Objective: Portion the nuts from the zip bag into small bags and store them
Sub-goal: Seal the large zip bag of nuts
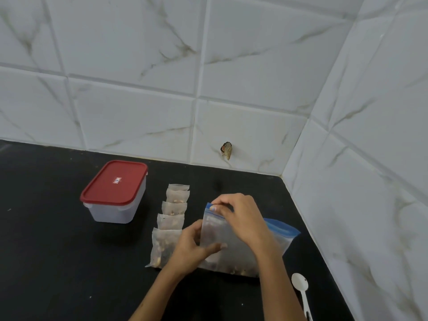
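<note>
A clear zip bag (234,253) with a blue seal strip stands on the black counter, nuts showing along its bottom. My right hand (243,216) pinches the bag's top left corner at the blue strip. My left hand (192,246) grips the bag's left side, thumb across its front. Just left of the bag, several small translucent bags (172,218) with nuts inside lie in an overlapping row running away from me. The nearest small bag (162,246) is partly hidden by my left hand.
A plastic box with a shut red lid (114,181) stands on the counter (46,251) to the left. A white spoon (301,288) lies at the front right. Tiled walls meet in a corner behind and to the right.
</note>
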